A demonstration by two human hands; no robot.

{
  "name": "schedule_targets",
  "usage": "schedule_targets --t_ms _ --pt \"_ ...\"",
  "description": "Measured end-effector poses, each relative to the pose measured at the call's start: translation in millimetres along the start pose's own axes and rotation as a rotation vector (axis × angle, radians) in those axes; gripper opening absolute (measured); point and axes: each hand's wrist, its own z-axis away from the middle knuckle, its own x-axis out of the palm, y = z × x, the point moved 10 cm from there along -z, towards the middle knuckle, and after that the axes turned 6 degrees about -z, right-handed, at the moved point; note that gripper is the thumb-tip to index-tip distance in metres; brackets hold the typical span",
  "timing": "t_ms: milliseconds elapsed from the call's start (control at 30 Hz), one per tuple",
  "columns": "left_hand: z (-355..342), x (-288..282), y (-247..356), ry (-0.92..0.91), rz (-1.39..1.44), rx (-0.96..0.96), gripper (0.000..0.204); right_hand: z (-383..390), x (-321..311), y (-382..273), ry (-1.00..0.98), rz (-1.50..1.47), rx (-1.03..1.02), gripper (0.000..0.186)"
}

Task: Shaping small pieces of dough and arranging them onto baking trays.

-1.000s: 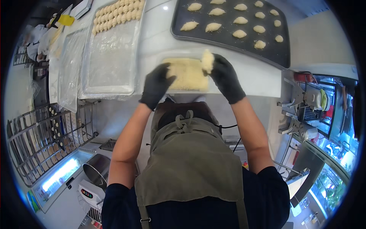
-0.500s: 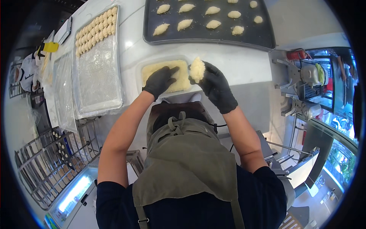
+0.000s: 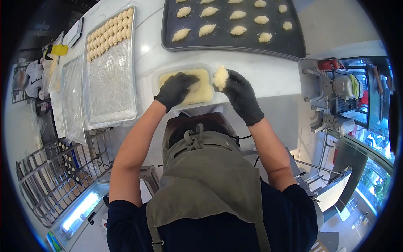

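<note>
Black gloves cover both of my hands. My right hand (image 3: 238, 93) is closed around the lower right side of a crumb-coated piece of dough (image 3: 221, 77), raised beside the plastic tub (image 3: 213, 90). Pale yellow crumbs (image 3: 199, 96) fill this tub at the table's front edge. Over its left half, my left hand (image 3: 176, 89) reaches into the crumbs with curled fingers; what lies under the fingertips is hard to make out. Beyond the tub, a dark baking tray (image 3: 193, 43) carries several spaced-out coated dough pieces (image 3: 207, 30).
On the left, a metal tray (image 3: 135, 94) lined with clear plastic has rows of small shaped dough pieces (image 3: 110, 33) at its far end. Clear plastic sheeting (image 3: 72, 101) lies beside it. A wire rack (image 3: 69, 172) stands lower left. Farther left is another person (image 3: 33, 79).
My left hand's fingers have curled in over the crumbs. The coated dough piece stays in my right hand, slightly turned. The whole view has shifted a little.
</note>
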Motion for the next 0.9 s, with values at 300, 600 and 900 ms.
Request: schedule_targets --t_ms 300,600,900 --pt "0 27 -9 -0.081 0.029 -0.298 0.038 -5 -11 10 0.031 -0.014 -0.005 0.043" --pt "-4 14 17 0.055 -0.020 -0.217 0.033 -3 -15 11 0.040 0.018 -0.031 0.041" --pt "2 26 -17 -0.164 0.198 -0.461 0.043 2 -13 3 0.068 0.148 -0.069 0.038"
